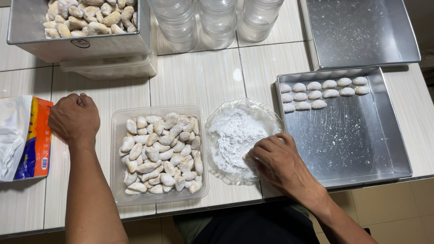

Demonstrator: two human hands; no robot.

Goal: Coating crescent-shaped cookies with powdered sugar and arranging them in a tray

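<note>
The right hand [279,159] rests at the near right edge of a shallow clear glass dish [226,110] heaped with white powdered sugar [235,138], its fingers curled and pressed into the powder; they seem to pinch something small against the heap, but what, if anything, they hold is hidden under the fingertips and cannot be told. The dish sits on the pale tiled table [199,77], between a clear plastic tub [115,180] of small crescent-shaped cookies [160,151] on its left and a shiny metal tray [357,144] on its right. These cookies look light, dry and crumbly, so each probably wants a gentle pinch across its thick middle rather than at the thin tips, and the loose powder likely makes them a little slippery. Along the far edge of that tray lie two short rows and part of a third of sugar-coated cookies [316,92], close together. The left hand [74,118] lies on the table just left of the tub, closed into a loose fist and holding nothing that shows. Further left is an orange and blue packet [38,135] with a white plastic bag [12,131] beside it. At the far side stand another metal pan [90,45] piled with cookies, stacked clear plastic jars [217,20], and a second, bare metal tray [361,31].
</note>
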